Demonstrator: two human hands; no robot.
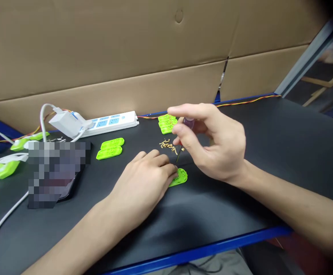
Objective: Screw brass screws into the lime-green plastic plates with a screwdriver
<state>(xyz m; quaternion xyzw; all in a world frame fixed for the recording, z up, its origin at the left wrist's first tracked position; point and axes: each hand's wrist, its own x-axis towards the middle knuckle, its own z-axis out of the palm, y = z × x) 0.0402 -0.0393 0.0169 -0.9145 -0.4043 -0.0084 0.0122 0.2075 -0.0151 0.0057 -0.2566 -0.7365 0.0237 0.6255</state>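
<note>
My left hand (147,179) is closed on a green plastic shell (181,177) lying on the black table, its fingertips at the shell's left part. Above it, my right hand (216,143) grips a screwdriver (188,123) with a dark purple handle. The thin shaft slants down toward the shell; whether its tip touches anything is unclear. Small brass-coloured metal pieces (168,146) lie in a loose pile just behind my hands. Further back are several green shells (165,124) side by side, with small metal parts in them. Two more green pieces (109,152) lie to the left.
A white power strip (112,123) with a plugged-in charger (66,123) stands at the back left. A dark device (59,173), partly pixelated, lies left with white cables. Green-and-white items (4,170) sit at far left. Cardboard (143,49) rises behind the black table (218,217).
</note>
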